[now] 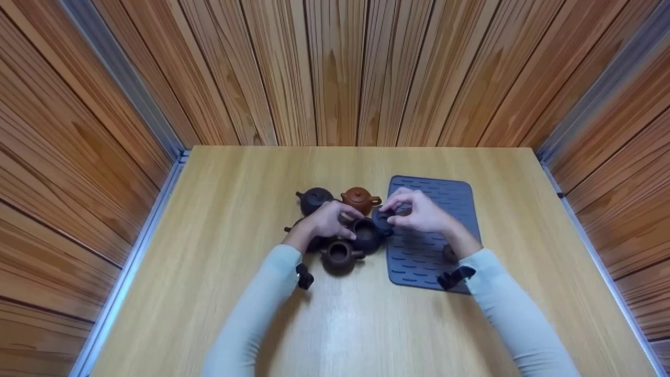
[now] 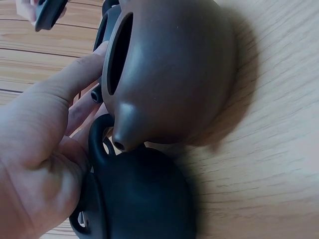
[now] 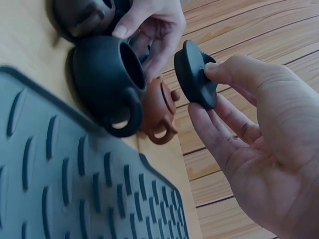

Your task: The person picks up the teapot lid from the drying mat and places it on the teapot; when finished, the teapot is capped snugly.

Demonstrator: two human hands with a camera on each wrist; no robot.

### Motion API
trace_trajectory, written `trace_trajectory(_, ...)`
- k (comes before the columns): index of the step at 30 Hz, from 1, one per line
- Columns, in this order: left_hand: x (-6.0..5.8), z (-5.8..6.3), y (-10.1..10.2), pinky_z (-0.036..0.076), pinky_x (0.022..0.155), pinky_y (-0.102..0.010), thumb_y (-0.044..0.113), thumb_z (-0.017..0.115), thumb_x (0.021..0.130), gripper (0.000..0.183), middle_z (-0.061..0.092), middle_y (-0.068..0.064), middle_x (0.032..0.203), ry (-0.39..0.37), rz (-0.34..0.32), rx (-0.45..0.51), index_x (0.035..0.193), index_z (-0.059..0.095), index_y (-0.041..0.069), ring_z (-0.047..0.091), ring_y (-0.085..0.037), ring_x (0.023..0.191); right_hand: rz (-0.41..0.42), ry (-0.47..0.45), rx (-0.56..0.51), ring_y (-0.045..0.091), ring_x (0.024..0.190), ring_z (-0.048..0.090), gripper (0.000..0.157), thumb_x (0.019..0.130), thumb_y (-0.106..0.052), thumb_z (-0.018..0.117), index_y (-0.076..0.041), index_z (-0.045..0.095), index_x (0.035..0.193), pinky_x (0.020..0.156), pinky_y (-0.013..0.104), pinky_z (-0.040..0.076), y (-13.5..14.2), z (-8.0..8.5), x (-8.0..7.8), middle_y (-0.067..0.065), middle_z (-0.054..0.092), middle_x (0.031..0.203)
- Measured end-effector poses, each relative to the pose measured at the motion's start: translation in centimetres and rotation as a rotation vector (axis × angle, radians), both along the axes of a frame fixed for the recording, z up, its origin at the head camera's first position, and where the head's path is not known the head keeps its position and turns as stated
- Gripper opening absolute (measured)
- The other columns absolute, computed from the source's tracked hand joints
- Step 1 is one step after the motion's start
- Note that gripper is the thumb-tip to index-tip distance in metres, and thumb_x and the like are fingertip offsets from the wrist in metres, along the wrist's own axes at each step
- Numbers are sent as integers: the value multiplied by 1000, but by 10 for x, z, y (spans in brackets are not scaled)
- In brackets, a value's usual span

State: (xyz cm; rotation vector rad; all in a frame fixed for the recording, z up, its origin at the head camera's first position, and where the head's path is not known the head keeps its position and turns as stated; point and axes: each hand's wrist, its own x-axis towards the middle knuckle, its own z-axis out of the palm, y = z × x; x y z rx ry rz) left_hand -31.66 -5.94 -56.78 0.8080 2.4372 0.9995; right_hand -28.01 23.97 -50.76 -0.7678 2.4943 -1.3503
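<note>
From where I stand, the right hand [image 1: 421, 212] pinches a black lid [image 3: 188, 72] between thumb and fingers, holding it tilted in the air beside the mouth of an open black teapot [image 3: 97, 64]. The left hand [image 1: 330, 220] curves its fingers round that teapot's spout side, the thumb near the rim; how firmly, I can't tell.

The pot sits in a tight cluster, its handle turned toward the mat. An open brown teapot [image 2: 174, 74] stands just beside it, nearer the person, and a lidded black teapot [image 2: 152, 194] is partly covered by the left hand. Behind them are a reddish-brown teapot [image 1: 359, 199] with its lid on and another dark teapot [image 1: 314, 198].

To the right, a grey ridged mat [image 1: 419, 269] lies flat; on it, a small round brown thing [image 1: 449, 254] is half hidden behind the right wrist.

The table [image 1: 246, 209] is pale wood, enclosed by plank-patterned walls [image 1: 335, 68] with metal strips [image 1: 125, 262] along the side edges. Pale sleeves [image 1: 267, 303] reach in over the near side.
</note>
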Motion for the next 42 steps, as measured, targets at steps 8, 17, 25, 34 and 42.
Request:
trace_trajectory(8,-9,-20,0,55,118,-37,29,100,87,57,82,0,140,-18,6,-9,140,80,25,72,-18,136,24,-15,-18,24,114,64,26,95,0,84,-6,87,120,97,34,59,-15,-5,-3,19,74,121)
trace_trajectory(17,-19,-36,-2,51,125,-43,34,102,84,65,79,1,146,-29,44,-31,144,78,26,68,-21,143,12,-65,-15,30,117,63,27,95,-1,83,-2,85,121,100,35,61,-26,-19,-12,24,72,125)
trace_trajectory(25,-22,-36,0,56,116,-38,32,103,83,65,83,1,138,-47,32,-35,142,79,26,73,-17,131,41,-54,-20,34,120,65,26,94,0,83,-2,85,119,103,52,62,-31,-30,-12,25,75,127)
trace_trajectory(34,-23,-36,-2,52,123,-43,31,102,84,64,82,0,139,-53,41,-21,143,78,25,71,-20,136,51,-35,-16,35,122,66,26,94,0,83,-1,85,120,106,58,60,-33,-30,-9,25,76,130)
trace_trajectory(42,-24,-37,-2,51,124,-45,31,102,84,63,82,-1,141,-41,23,-10,143,78,25,70,-22,139,62,-40,-26,30,123,66,23,95,0,84,0,85,119,106,59,62,-34,-36,-8,26,75,130)
